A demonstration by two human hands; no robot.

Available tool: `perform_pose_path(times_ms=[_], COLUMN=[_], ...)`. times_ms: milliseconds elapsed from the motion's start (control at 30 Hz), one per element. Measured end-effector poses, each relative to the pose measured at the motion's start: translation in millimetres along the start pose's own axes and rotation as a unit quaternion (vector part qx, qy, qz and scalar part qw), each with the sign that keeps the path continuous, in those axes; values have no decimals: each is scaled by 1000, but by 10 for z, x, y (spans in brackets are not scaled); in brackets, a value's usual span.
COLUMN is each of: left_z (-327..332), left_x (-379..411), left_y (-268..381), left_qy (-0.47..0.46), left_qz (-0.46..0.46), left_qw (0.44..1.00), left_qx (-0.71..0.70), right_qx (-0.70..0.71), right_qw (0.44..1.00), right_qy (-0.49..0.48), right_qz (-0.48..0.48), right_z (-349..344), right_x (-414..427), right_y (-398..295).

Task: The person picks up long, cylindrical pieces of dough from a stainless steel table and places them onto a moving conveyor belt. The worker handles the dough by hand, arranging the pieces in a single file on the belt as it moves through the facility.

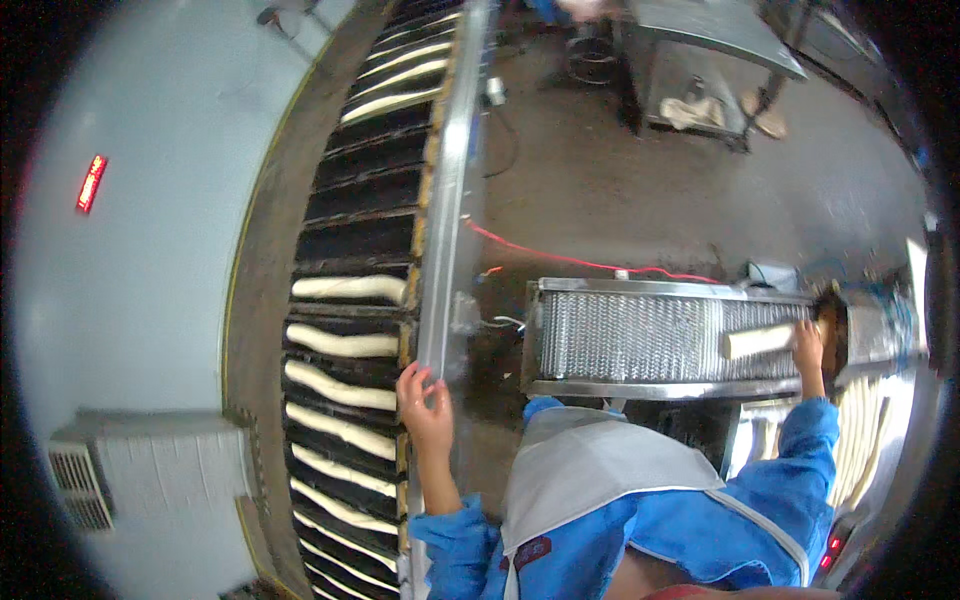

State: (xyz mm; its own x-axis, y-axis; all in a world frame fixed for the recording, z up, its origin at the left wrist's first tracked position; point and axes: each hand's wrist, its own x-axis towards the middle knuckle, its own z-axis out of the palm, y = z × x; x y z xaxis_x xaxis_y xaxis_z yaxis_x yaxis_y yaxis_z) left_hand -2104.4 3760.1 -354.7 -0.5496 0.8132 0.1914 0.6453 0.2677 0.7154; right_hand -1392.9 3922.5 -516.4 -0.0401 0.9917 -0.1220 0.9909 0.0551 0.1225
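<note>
On the right, a metal mesh conveyor belt (630, 337) carries a thick pale strip, apparently dough (759, 342). My right hand (808, 349) is at the strip's right end, beside the machine outlet; whether its fingers grip the strip is unclear. My left hand (426, 397) is at the metal rail of the long dark tray line (360, 244), fingers apart and holding nothing. Nearest to it, a pale dough strip (341, 384) lies in a dark slot. Several more strips lie in slots above and below, with a run of bare slots farther up.
A metal rail (450, 165) edges the tray line. A red cord (570, 260) crosses the floor behind the conveyor. A steel table (712, 34) stands at the top right, near a partly visible person. More long pale strips (859, 435) lie at the lower right.
</note>
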Motion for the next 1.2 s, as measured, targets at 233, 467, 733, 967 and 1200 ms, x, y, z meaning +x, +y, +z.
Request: perform_pose_path(times_ms=[233, 467, 733, 967, 1200], left_z=[14, -105, -717, -770, -153], left_x=[67, 45, -128, 28, 341], left_y=[-344, -747, -945, -953, -959], left_qy=[18, 70, 165, 128, -40], left_qz=[-36, -60, -75, -78, -38], left_qw=[999, 994, 983, 988, 995], left_qx=[6, -59, -30, -24, -80], right_qx=[28, 495, 553, 305, 206], right_qw=[997, 861, 661, 787, 964], right_qy=[-24, -18, -56, 158, 39], right_qz=[-67, -115, -505, -512, -165], right_z=[114, -1770, -3248, -2577, -920], right_x=[382, 361, 954, 1283, -121], right_y=[-122, -2430, -6217, -6632, -3148])
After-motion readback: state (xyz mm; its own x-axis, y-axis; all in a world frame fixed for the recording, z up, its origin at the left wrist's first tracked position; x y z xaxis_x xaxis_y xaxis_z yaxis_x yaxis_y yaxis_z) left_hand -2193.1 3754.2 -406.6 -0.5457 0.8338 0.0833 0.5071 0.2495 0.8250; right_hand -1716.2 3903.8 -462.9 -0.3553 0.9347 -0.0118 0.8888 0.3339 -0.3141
